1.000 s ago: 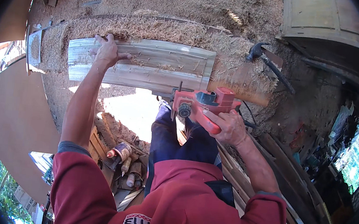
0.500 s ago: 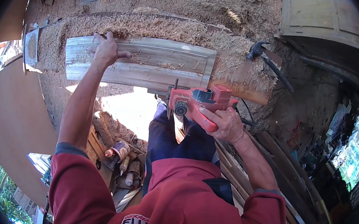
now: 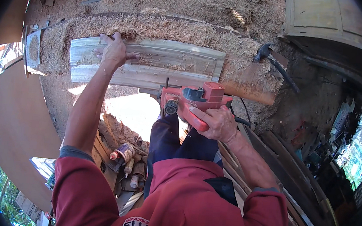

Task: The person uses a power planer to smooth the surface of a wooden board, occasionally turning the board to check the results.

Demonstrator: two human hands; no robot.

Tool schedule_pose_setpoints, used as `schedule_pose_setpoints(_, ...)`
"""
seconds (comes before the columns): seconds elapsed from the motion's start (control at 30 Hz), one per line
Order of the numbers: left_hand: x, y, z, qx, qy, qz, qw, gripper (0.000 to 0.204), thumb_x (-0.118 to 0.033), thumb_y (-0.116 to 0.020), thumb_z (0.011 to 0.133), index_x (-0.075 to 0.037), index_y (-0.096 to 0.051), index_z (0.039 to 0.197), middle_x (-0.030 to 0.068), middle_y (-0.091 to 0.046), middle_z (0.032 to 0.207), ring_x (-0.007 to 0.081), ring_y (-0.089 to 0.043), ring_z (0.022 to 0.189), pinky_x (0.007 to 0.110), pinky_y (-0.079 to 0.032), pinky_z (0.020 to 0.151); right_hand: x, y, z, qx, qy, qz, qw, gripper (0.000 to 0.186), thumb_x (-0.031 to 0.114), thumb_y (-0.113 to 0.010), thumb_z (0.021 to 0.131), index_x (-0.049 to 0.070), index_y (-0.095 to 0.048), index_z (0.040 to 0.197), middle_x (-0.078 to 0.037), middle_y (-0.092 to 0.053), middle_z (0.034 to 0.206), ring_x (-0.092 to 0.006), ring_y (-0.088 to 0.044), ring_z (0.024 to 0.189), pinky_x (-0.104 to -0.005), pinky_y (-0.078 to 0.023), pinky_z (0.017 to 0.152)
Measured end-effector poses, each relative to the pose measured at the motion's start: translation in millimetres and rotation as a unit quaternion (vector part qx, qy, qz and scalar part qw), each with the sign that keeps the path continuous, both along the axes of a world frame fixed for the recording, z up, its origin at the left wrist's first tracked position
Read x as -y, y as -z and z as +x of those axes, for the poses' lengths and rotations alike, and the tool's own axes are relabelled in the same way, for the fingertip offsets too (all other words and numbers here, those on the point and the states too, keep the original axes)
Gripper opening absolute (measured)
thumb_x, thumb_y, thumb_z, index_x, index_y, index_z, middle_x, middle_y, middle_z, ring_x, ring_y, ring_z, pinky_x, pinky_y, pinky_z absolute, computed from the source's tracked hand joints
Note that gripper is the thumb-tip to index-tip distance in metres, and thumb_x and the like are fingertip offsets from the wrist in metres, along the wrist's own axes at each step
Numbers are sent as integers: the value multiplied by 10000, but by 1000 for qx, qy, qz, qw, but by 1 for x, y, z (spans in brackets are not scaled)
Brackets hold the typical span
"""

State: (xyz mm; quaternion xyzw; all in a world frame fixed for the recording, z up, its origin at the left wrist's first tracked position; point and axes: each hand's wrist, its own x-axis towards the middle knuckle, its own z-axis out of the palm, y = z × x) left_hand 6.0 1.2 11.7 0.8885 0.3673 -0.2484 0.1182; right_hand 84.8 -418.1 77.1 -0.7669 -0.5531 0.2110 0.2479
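A flat, pale wooden panel (image 3: 163,73) with grey streaks lies across the shavings-covered workbench. My left hand (image 3: 114,52) rests on its left part, fingers spread toward the far edge and thumb stretched out along the face. My right hand (image 3: 217,122) is wrapped round the rear handle of a red electric planer (image 3: 200,101). The planer is at the panel's near edge, below its right half. Its underside is hidden, so I cannot tell whether it touches the wood. A few curled shavings lie on the panel.
A claw hammer (image 3: 278,66) lies right of the panel. Curled shavings (image 3: 163,27) heap along its far side. The planer's black cord (image 3: 245,111) trails to the right. Glue bottles and a tub (image 3: 126,152) sit low at left; long boards (image 3: 268,159) lean at lower right.
The planer and my right hand have moved left along the panel's near edge. My left hand stays at about the same place on the panel. The whole view has shifted slightly.
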Motion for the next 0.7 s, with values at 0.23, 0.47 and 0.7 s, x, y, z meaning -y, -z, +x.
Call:
schedule_pose_setpoints(0.23,3,-4,4,-20,-18,35,999,1184,-652,-904,616,8,-354,1431,527,-125,1530,714,-324,1378,797,-370,1053,-38,6,-24,-32,0,15,999,628,306,-799,736,260,-686,1353,-6,-563,656,-224,-642,583,-403,-470,584)
schedule_pose_setpoints(0.47,8,-24,14,-34,-79,-11,996,1104,-542,-931,686,-28,-353,1473,550,-65,1535,743,-280,1378,815,-238,1113,-92,-1,-52,-32,-11,-5,999,668,320,-810,726,265,-662,1376,-18,-600,685,-222,-662,607,-413,-466,580)
schedule_pose_setpoints(0.7,1,6,-1,-17,-86,29,996,954,-480,-909,752,-82,-393,1449,487,-32,1587,832,-227,1309,844,-284,1064,-152,-5,-84,-41,-12,-16,999,615,321,-775,779,246,-646,1376,-46,-648,708,-241,-696,625,-429,-508,551)
